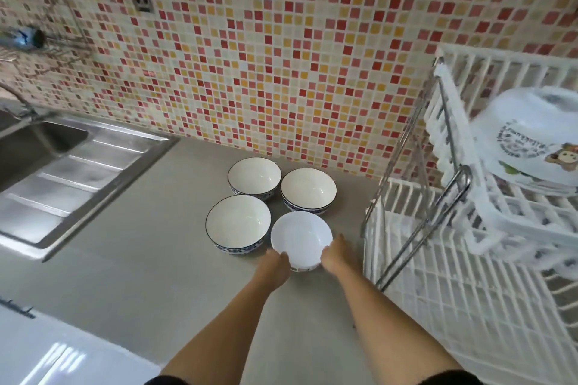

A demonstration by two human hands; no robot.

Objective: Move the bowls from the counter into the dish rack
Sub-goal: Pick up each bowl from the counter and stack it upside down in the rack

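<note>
Several white bowls stand close together on the grey counter [156,244]. The nearest bowl [301,236] is plain white; my left hand [275,266] holds its near left rim and my right hand [336,255] holds its near right rim. Behind it are three bowls with blue patterned outsides: one to the left [238,222], one at the back [254,176], one at the back right [308,189]. The white two-tier dish rack [453,275] stands at the right, and an upturned white printed bowl [528,137] rests on its upper tier.
A steel sink [40,141] with a ribbed drainboard [78,178] lies at the left. A mosaic tiled wall [281,56] runs behind the counter. The rack's chrome frame [416,197] stands just right of the bowls.
</note>
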